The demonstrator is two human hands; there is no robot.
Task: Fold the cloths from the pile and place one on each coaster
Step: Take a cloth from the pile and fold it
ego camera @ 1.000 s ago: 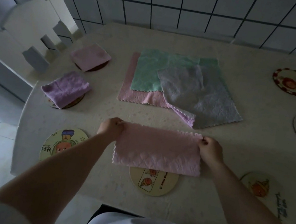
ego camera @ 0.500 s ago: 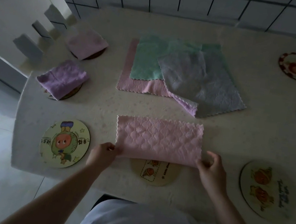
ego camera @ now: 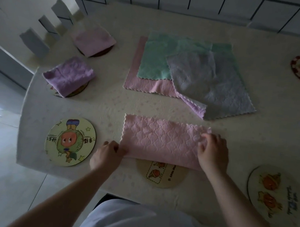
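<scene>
On the table (ego camera: 165, 107), half-folded pink quilted cloth (ego camera: 159, 140), left hand (ego camera: 106, 154) pinching its corner, right hand (ego camera: 213, 153) gripping its end

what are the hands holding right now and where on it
Both hold the folded pink cloth. The left hand pinches its near left corner; the right hand grips its right end, fingers curled over the edge.

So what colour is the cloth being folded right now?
Pale pink cloth with a quilted, scalloped texture; head view.
</scene>
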